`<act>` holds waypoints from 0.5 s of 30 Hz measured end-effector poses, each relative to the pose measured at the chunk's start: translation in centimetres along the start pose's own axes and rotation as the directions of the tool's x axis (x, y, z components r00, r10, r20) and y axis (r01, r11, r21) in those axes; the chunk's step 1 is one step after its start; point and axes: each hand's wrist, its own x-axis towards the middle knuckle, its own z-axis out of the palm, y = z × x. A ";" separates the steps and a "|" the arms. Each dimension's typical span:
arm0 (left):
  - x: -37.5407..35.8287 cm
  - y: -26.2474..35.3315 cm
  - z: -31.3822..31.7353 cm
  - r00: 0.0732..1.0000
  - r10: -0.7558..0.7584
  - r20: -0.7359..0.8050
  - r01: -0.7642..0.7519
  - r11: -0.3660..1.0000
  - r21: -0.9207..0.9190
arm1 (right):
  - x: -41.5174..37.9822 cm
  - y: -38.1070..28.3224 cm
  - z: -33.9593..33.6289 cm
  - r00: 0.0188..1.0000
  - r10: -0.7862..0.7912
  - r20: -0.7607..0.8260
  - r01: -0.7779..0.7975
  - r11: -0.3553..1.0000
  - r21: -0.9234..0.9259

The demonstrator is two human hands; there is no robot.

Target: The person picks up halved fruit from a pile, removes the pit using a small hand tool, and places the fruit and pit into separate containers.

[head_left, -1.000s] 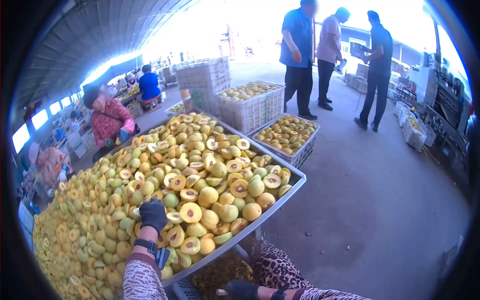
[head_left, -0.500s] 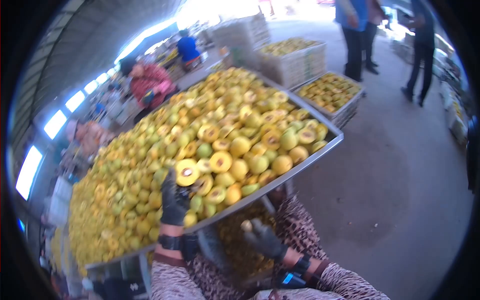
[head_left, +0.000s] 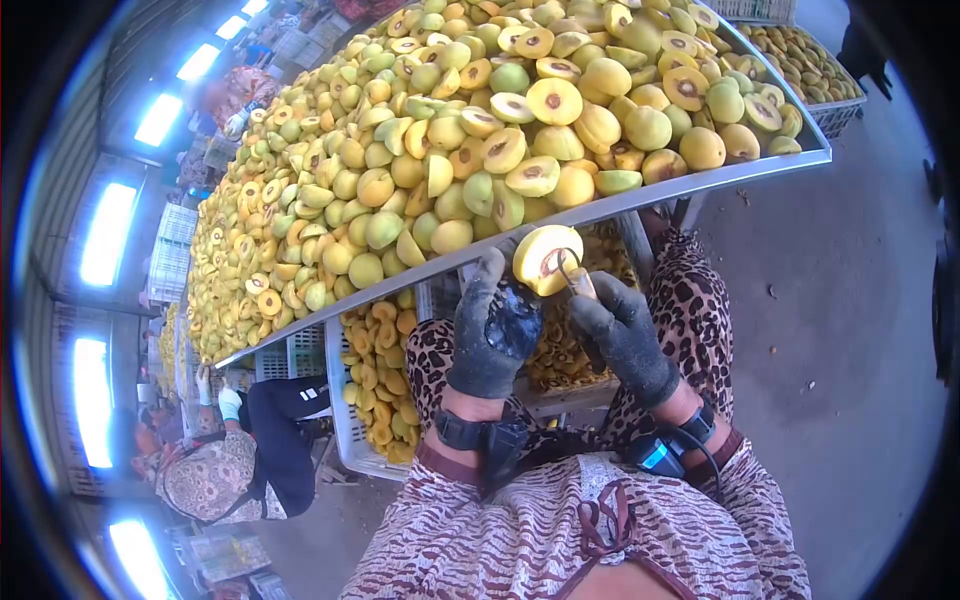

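Observation:
My left hand (head_left: pixel 490 335), in a dark glove with a shiny dark patch, grips a yellow peach half (head_left: pixel 535 262) just in front of the table edge. The cut face points up and toward my right hand, with a brown stone area in its middle. My right hand (head_left: pixel 630 338), gloved too, is closed around a small pitting tool (head_left: pixel 580 283) with a pale handle. Its thin metal end touches the centre of the cut face. Behind both hands lies a big heap of peach halves (head_left: pixel 375 187) on the metal-edged table (head_left: pixel 600 208).
Under the table, a crate (head_left: pixel 640 250) with brownish pieces sits between my knees. A white crate (head_left: pixel 340 420) of hollowed peach halves stands to its left. Another person (head_left: pixel 225 470) sits at the far left. More fruit fills a crate (head_left: pixel 840 112) at the upper right.
My left hand has come off the heap toward me with a peach half. My right hand has risen from below the table edge to meet it. The view has tilted down.

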 end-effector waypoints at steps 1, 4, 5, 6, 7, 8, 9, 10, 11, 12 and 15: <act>-0.1 -0.6 -0.4 1.000 -0.009 -0.006 0.009 1.000 0.003 | 0.1 0.1 0.1 1.000 0.009 -0.003 -0.009 1.000 0.006; 0.5 -2.8 -3.0 0.950 0.284 0.129 -0.281 0.600 0.749 | 0.8 0.6 0.4 0.997 -0.082 0.005 0.082 0.995 -0.064; 0.4 -3.3 -3.6 0.952 0.278 0.128 -0.275 0.597 0.754 | 1.0 1.0 0.4 0.996 -0.088 -0.005 0.087 0.994 -0.069; 0.3 -3.0 -2.8 0.941 0.299 0.156 -0.305 0.555 0.774 | 1.1 1.3 0.4 0.995 -0.094 -0.015 0.093 0.993 -0.076; 0.3 -2.8 -2.3 0.930 0.318 0.184 -0.332 0.514 0.791 | 1.2 1.5 0.5 0.996 -0.089 -0.018 0.087 0.994 -0.070; 0.3 -2.8 -2.1 0.933 0.311 0.180 -0.324 0.513 0.795 | 1.4 1.6 0.6 0.993 -0.115 -0.024 0.112 0.987 -0.117; 0.6 -2.8 -2.0 0.924 0.331 0.192 -0.341 0.484 0.806 | 1.5 1.7 0.7 0.989 -0.143 -0.028 0.136 0.977 -0.163; 0.7 -2.9 -1.8 0.913 0.353 0.205 -0.359 0.455 0.815 | 1.5 1.8 0.8 0.990 -0.137 -0.030 0.131 0.979 -0.159; 0.6 -2.8 -1.4 0.915 0.348 0.202 -0.353 0.453 0.819 | 1.6 2.0 1.0 0.985 -0.172 -0.020 0.165 0.966 -0.197; 0.6 -2.7 -0.9 0.912 0.361 0.193 -0.344 0.422 0.839 | 1.6 2.1 1.1 0.978 -0.207 -0.010 0.199 0.952 -0.234; 0.5 -3.4 -0.5 0.909 0.389 0.150 -0.339 0.480 0.809 | 1.4 2.7 1.2 0.963 -0.269 0.007 0.260 0.921 -0.291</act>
